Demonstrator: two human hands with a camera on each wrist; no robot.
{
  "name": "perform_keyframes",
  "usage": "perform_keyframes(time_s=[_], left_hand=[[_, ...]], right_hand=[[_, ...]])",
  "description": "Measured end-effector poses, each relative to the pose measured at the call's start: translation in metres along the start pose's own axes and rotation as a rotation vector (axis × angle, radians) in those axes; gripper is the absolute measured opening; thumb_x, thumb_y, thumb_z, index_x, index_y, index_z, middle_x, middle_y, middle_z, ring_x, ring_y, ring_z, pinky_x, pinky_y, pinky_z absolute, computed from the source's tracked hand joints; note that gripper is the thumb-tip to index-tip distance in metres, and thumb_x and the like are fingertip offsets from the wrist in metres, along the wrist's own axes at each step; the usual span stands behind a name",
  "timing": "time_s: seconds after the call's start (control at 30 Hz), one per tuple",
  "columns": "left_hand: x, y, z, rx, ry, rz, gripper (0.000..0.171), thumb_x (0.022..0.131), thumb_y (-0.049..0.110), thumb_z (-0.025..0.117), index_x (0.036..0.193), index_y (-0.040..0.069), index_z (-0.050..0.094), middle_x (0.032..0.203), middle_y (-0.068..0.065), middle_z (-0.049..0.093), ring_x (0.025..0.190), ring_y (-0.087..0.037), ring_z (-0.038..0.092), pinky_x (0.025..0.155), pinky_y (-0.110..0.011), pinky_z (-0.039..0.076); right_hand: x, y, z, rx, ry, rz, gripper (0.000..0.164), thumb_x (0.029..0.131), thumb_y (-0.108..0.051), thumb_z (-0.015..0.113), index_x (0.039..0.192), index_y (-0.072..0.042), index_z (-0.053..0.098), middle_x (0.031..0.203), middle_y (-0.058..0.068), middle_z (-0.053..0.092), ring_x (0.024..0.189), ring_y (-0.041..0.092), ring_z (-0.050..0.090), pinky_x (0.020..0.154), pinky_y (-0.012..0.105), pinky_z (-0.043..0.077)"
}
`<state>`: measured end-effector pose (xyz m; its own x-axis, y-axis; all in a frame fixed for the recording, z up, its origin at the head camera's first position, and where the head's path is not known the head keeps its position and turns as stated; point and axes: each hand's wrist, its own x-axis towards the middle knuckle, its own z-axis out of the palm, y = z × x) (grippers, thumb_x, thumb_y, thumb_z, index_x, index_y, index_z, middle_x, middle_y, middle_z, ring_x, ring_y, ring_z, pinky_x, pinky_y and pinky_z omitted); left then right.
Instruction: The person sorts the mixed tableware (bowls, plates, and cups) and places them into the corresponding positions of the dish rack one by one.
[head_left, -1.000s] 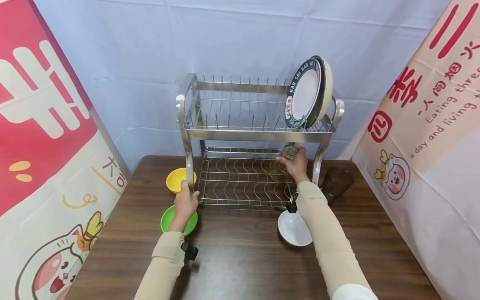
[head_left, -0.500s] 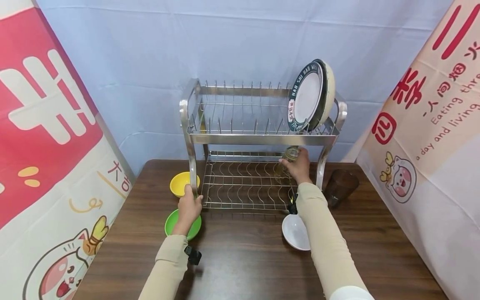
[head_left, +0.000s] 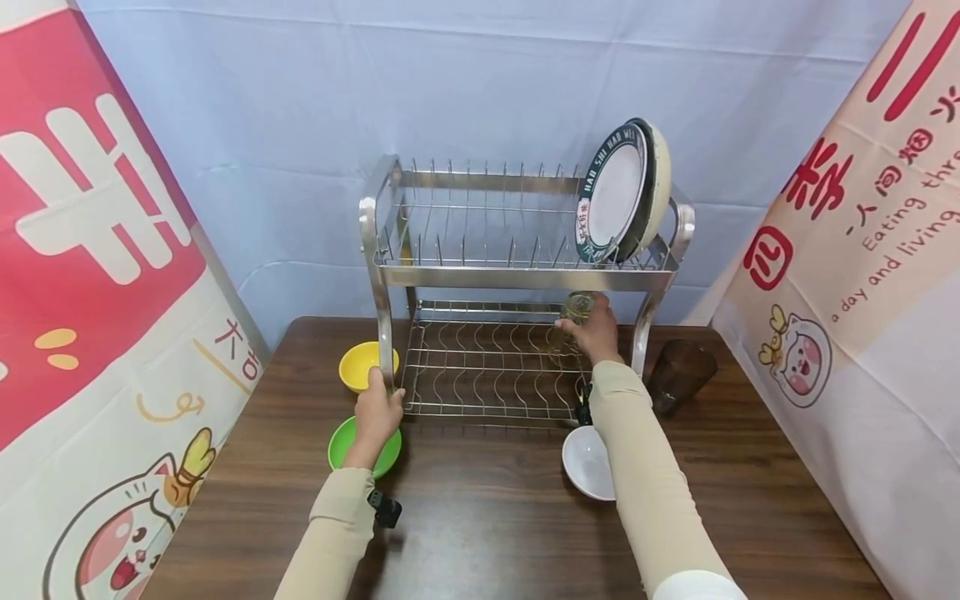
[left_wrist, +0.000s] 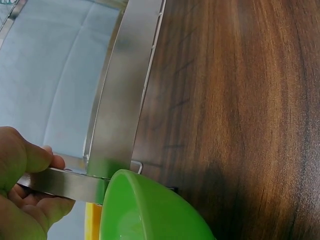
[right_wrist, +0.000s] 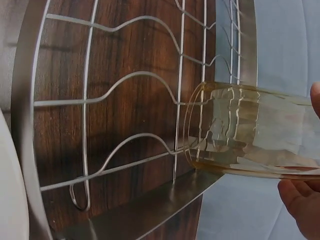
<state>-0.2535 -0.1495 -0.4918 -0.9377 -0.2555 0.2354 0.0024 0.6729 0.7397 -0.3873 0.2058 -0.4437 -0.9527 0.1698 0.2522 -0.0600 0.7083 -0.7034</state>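
We see the right hand (head_left: 595, 329) wrapped round a clear amber glass (right_wrist: 255, 132), with digits on opposite sides of its wall, while the left hand (head_left: 377, 412) pinches the flat metal post (left_wrist: 70, 185) between thumb and fingers. The glass is under the upper tier, at the right end of the dish rack (head_left: 525, 278), over the curved wires (right_wrist: 86, 101) of the lower tier; we cannot tell whether its near end touches them. We judge it stiff, fairly light, slick and easy to chip on metal, so we would take it round the body with thumb and fingers opposed, squeezing gently and keeping off the rim. The post looks rigid and should bear a firmer grip. Near the left hand lie a green bowl (left_wrist: 165, 210) and, beyond it, a yellow bowl (head_left: 357, 365); a white bowl (head_left: 585, 461) sits partly behind the right sleeve (head_left: 652, 467). A tall dark cup (head_left: 684, 375) stands beside the rack on the wooden worktop (head_left: 480, 517). Above, a dark-rimmed plate (head_left: 615, 196) and a cream dish (head_left: 662, 183) lean on edge in the upper tier.
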Motion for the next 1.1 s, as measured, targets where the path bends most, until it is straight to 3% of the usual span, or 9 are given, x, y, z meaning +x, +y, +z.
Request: perform_keyframes(time_s=[0.33,0.57,0.77,0.9,1.1], left_hand=[[0.001,0.0,0.001,-0.002,0.01,0.006,0.032,0.086,0.01,0.065,0.101,0.004,0.037,0.082,-0.026,0.059,0.075,-0.046,0.058,0.061,-0.053,0.044],[0.0,0.0,0.002,-0.003,0.018,0.009,0.032,0.085,0.008,0.065,0.1,0.003,0.038,0.081,-0.026,0.059,0.074,-0.046,0.058,0.06,-0.053,0.044],[-0.001,0.001,0.002,-0.005,0.016,-0.002,0.032,0.086,0.009,0.064,0.101,0.003,0.038,0.082,-0.026,0.059,0.075,-0.046,0.057,0.061,-0.054,0.044],[-0.001,0.001,0.003,-0.004,0.017,-0.003,0.032,0.085,0.01,0.065,0.101,0.003,0.038,0.082,-0.027,0.06,0.075,-0.047,0.057,0.062,-0.054,0.043],[-0.001,-0.001,0.004,-0.004,0.022,-0.001,0.032,0.085,0.009,0.065,0.102,0.003,0.038,0.081,-0.026,0.059,0.074,-0.046,0.057,0.06,-0.053,0.043]], right_hand=[[0.002,0.001,-0.002,-0.046,-0.025,0.006,0.093,0.076,-0.031,0.077,0.136,0.012,0.021,0.115,0.039,0.047,0.105,0.052,0.047,0.089,0.053,0.038],[0.001,-0.008,-0.01,-0.047,-0.093,0.078,0.102,0.075,-0.039,0.076,0.141,0.009,0.014,0.129,0.036,0.037,0.115,0.05,0.04,0.094,0.056,0.034],[-0.001,-0.019,-0.022,-0.156,-0.198,0.147,0.106,0.076,-0.043,0.072,0.143,0.006,0.008,0.135,0.035,0.03,0.121,0.051,0.032,0.09,0.071,0.021],[-0.003,-0.024,-0.025,-0.195,-0.217,0.166,0.102,0.077,-0.04,0.073,0.143,0.006,0.01,0.132,0.036,0.032,0.121,0.05,0.032,0.091,0.071,0.02],[-0.012,-0.04,-0.024,-0.293,-0.18,0.211,0.095,0.078,-0.037,0.071,0.141,0.006,0.013,0.128,0.037,0.033,0.116,0.052,0.035,0.088,0.066,0.029]])
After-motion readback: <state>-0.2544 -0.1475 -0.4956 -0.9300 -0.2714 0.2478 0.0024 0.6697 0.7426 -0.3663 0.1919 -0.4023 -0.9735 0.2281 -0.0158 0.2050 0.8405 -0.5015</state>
